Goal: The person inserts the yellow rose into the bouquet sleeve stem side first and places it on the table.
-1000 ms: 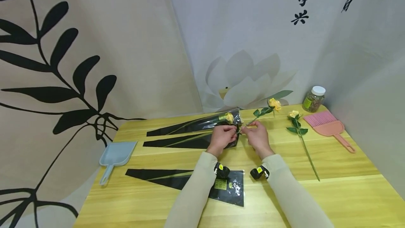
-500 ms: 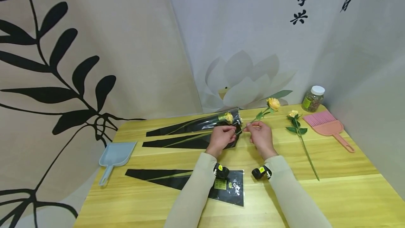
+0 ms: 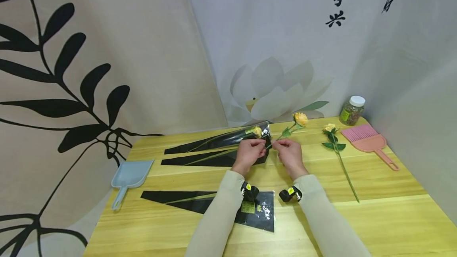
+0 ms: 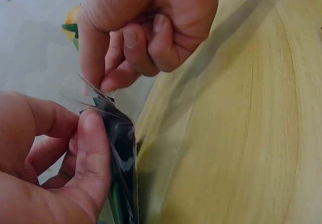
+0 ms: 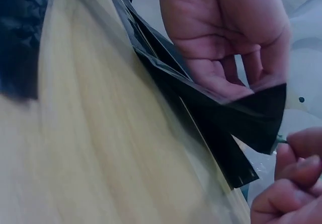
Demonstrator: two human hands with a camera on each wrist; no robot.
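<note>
My left hand (image 3: 249, 154) pinches the mouth of a long black flower sleeve (image 3: 203, 159). In the left wrist view the sleeve's clear edge (image 4: 113, 108) stands up by the thumb and fingers. My right hand (image 3: 290, 156) pinches the stem of a yellow rose (image 3: 300, 119) just outside that mouth. The rose's bloom and leaves point up and right, beyond the fingers. Its lower stem runs into the sleeve, as the right wrist view shows at the black flap (image 5: 256, 118); part of it is hidden by the left hand.
Behind lies a sleeve with a yellow rose (image 3: 257, 131) in it. Nearer the front is another black sleeve (image 3: 260, 211), partly under the left forearm. A loose rose (image 3: 340, 160), pink brush dustpan (image 3: 369, 142) and lidded jar (image 3: 352, 110) are at right, a blue dustpan (image 3: 132, 173) at left.
The rose has slid left and slightly down, further into the sleeve. My right hand first shifted right along the stem, then came back left with it. The left hand stayed at the sleeve's mouth.
</note>
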